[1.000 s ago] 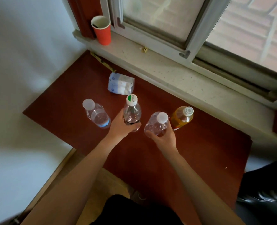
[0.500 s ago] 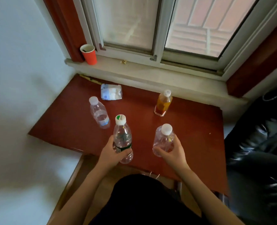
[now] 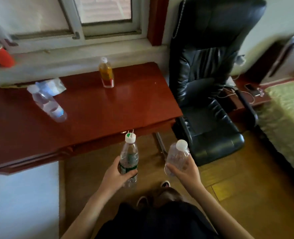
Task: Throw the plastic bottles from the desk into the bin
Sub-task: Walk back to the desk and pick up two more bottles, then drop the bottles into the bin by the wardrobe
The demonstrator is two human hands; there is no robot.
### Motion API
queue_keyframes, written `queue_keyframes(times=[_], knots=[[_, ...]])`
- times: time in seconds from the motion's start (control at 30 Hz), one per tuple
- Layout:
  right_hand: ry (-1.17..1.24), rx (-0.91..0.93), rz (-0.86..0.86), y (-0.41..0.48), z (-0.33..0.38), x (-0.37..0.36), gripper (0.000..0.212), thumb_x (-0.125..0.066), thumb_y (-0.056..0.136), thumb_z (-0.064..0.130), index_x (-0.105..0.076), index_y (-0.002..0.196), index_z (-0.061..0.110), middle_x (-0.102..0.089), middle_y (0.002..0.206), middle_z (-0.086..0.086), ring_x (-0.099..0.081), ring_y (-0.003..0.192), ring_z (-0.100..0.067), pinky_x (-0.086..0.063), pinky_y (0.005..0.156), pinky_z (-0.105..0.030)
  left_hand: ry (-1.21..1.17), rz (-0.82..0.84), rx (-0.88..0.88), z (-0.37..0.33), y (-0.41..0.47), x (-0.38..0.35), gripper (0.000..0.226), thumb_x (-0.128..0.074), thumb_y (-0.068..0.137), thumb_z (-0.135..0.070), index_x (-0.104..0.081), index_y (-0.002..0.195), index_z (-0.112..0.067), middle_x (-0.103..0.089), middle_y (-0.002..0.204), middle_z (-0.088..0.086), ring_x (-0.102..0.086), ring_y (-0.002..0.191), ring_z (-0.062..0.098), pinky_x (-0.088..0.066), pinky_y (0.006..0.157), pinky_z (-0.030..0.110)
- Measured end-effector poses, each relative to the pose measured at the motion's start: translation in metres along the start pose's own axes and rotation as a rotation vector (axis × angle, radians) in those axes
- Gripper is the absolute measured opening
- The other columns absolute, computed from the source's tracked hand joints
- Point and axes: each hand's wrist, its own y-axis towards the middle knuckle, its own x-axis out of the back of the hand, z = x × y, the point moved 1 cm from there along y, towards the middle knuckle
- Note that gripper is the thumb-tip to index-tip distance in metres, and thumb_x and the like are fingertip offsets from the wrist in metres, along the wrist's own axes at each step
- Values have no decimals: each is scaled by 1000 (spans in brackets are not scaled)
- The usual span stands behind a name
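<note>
Left hand (image 3: 116, 175) wraps the green-label bottle (image 3: 129, 156), right hand (image 3: 186, 171) cups the clear bottle (image 3: 177, 156) — both off the desk (image 3: 108, 107), over floor. Two bottles remain on it. Bin not visible — light crumply plastic could slip mid-carry.

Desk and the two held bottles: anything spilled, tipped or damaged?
No spill or damage shows. The left hand grips the green-label bottle and the right hand the clear bottle, both capped. On the desk, the amber bottle stands upright; the other clear bottle only looks tilted, blurred.
</note>
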Motion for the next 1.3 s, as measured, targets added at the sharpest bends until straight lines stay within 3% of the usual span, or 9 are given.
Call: queue_keyframes(times=[0.17,0.33,0.43,0.53,0.67,0.8,1.03,1.13,1.3], knots=[[66,-11,-270,-54,-32,65,59,-84,72,29,-51,119,39,-62,115,9,-61,105,-5,-52,82,-22,162,191,-141,-49,15,-55,62,-79,71,-43,-44,122,-40,-58,107,-23,-57,99,4,-43,82,24],[158,-142,-540,-131,-92,129,66,-85,73,30,-53,130,26,-60,121,10,-61,109,-6,-53,87,-23,295,427,-273,-95,19,-149,50,-80,73,-35,-40,96,-54,-52,96,-31,-55,89,0,-41,72,20],[234,-255,-708,-189,-133,160,62,-86,73,24,-56,127,18,-61,117,10,-63,102,3,-52,78,-12,390,600,-310,-108,11,-218,51,-81,67,-47,-42,99,-52,-58,101,-22,-58,98,9,-44,78,26],[289,-352,-833,-246,-175,183,58,-85,74,20,-55,123,20,-62,111,11,-60,94,15,-48,71,-4,438,758,-331,-117,-14,-294,61,-76,53,-68,-46,102,-49,-61,104,-21,-58,94,-2,-44,75,19],[370,-469,-973,-310,-230,212,64,-86,67,38,-51,121,34,-63,114,11,-60,103,2,-52,84,-18,505,923,-357,-112,-66,-391,50,-80,61,-47,-49,101,-44,-62,103,-21,-59,95,-2,-45,73,16],[422,-518,-1107,-355,-267,244,74,-79,54,68,-53,115,35,-63,114,8,-59,102,3,-47,79,-13,562,1044,-365,-106,-108,-471,48,-83,69,-33,-51,104,-41,-63,105,-17,-60,100,5,-47,78,22],[507,-578,-1322,-393,-312,318,58,-85,72,30,-53,120,31,-59,121,2,-57,112,-7,-45,84,-16,674,1189,-452,-142,-137,-581,48,-84,69,-32,-56,108,-36,-70,105,-7,-65,97,9,-52,80,28],[527,-620,-1382,-400,-339,351,67,-84,71,37,-51,128,24,-56,127,0,-54,118,-12,-45,91,-21,713,1221,-498,-159,-139,-633,47,-83,70,-32,-58,110,-32,-71,103,-7,-66,96,8,-51,77,23],[576,-696,-1480,-405,-391,408,70,-83,69,42,-51,128,25,-57,128,3,-54,119,-11,-45,96,-26,757,1270,-557,-179,-142,-742,44,-83,70,-33,-59,107,-35,-71,102,-8,-66,96,11,-53,84,35]])
